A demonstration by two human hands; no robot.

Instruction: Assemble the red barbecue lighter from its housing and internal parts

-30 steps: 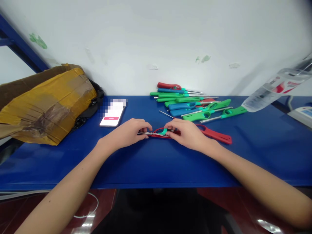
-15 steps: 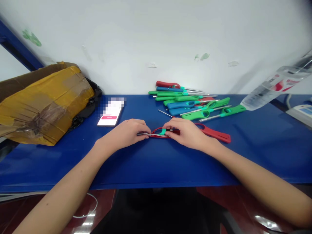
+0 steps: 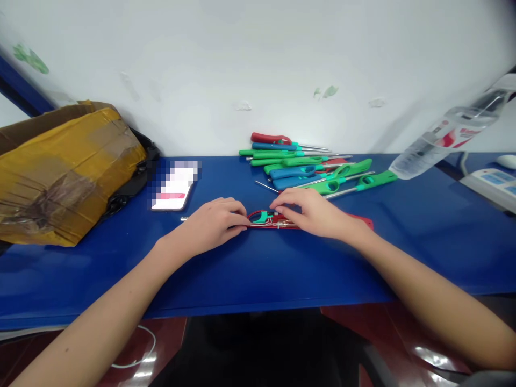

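An opened red lighter (image 3: 266, 226) of the long-nosed kind lies before me, with a turquoise trigger (image 3: 264, 216), thin white wires and a clear inner part showing. My left hand (image 3: 220, 223) pinches its front end between thumb and fingers; the metal tip (image 3: 184, 219) sticks out beyond the hand. Above the lighter's middle is my right hand (image 3: 308, 212), thumb and fingertips drawn together close to the trigger. What they hold, if anything, I cannot make out. A red casing end (image 3: 365, 220) shows behind the right wrist, mostly hidden.
Several green, blue and red long-nosed lighters (image 3: 298, 161) are heaped by the wall, and a screwdriver-like metal shaft (image 3: 266, 186) points out nearer me. A phone (image 3: 173, 188) and a taped carton (image 3: 72, 177) are at left. A water bottle (image 3: 439, 142) leans at right beside a white device (image 3: 492, 185).
My right fingers have lifted off the lighter's inner parts, uncovering the wires and clear piece. The left hand keeps hold of the front end. The view has shifted slightly right.
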